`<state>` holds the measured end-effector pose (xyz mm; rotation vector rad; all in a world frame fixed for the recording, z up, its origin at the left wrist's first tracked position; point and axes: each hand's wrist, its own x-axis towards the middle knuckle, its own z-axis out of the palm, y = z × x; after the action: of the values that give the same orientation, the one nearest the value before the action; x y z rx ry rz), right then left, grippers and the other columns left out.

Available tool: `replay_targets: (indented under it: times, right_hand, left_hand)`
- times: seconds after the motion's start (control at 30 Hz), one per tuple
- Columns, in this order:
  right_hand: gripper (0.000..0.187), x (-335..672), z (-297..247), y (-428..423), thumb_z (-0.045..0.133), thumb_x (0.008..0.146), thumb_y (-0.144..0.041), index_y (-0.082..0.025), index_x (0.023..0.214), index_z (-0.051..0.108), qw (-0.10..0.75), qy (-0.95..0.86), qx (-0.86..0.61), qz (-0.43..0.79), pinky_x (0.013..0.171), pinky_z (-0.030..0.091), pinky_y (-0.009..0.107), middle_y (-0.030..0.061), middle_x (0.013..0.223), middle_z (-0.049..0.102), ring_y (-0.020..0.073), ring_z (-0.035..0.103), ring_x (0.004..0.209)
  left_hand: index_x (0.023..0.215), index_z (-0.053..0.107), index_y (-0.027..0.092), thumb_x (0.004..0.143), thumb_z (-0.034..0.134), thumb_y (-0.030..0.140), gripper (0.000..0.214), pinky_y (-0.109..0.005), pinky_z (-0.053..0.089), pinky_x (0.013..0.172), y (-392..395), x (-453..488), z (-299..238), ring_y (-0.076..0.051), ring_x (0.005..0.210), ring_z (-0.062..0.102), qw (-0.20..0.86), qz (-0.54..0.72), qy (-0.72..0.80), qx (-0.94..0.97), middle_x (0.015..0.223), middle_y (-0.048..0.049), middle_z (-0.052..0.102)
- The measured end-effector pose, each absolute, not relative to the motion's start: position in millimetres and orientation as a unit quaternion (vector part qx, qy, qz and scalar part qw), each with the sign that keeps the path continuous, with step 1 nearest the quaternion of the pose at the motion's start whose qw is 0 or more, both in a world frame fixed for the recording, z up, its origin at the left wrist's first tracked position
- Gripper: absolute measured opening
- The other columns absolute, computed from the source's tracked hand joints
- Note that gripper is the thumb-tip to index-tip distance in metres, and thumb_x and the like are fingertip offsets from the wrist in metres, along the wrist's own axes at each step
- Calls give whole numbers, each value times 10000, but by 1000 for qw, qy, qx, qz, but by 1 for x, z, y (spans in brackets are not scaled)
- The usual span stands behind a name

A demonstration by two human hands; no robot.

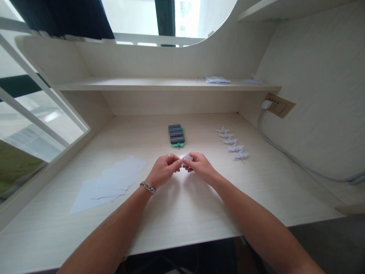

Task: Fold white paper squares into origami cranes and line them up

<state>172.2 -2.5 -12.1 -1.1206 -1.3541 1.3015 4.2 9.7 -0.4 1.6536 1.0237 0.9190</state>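
Between my two hands, over the middle of the desk, is a small piece of folded white paper (pixel 187 157). My left hand (pixel 167 166), with a ring and a chain bracelet, pinches its left edge between thumb and finger. My right hand (pixel 197 164) grips the paper from the right, thumb in front, covering part of it. The fold's exact shape is mostly hidden by the fingers. Several white paper cranes (pixel 235 148) stand in a slanting row to the right of my hands. Just beyond my hands lies a phone (pixel 176 134) with a green edge, its screen pixelated.
Loose white paper sheets (pixel 111 180) overlap on the desk's left side. Folded papers (pixel 217 80) rest on the shelf (pixel 142 84) at the back. A white plug (pixel 266 104) sits in the right wall socket, its grey cable (pixel 296 159) running along the desk's right edge.
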Motion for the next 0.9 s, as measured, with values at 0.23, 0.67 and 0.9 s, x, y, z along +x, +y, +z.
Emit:
replay_targets:
  times: [0.23,0.67,0.9]
  right_hand:
    - [274,170,-14,-2,626,761,-434,-168,721,569,463,-553,-470,509,539,445,244,5,637,606,120,557,569]
    - [289,199,2,7,714,637,-411,-157,623,577,580,-430,-467,510,474,363,234,-5,541,562,89,459,477]
    - [290,184,-10,3,665,717,-420,-154,638,583,499,-538,-464,496,475,365,244,1,535,575,106,488,476]
  left_hand:
    - [695,635,162,812,601,365,237,-237,430,574,8,4,-1,-123,572,560,440,374,411,706,614,-14,626]
    - [621,667,156,686,636,247,116,-244,426,520,10,-4,14,-128,514,547,472,383,443,659,542,-23,625]
    - [694,681,145,738,645,333,196,-256,454,553,9,2,8,-137,555,582,496,383,434,647,621,-50,664]
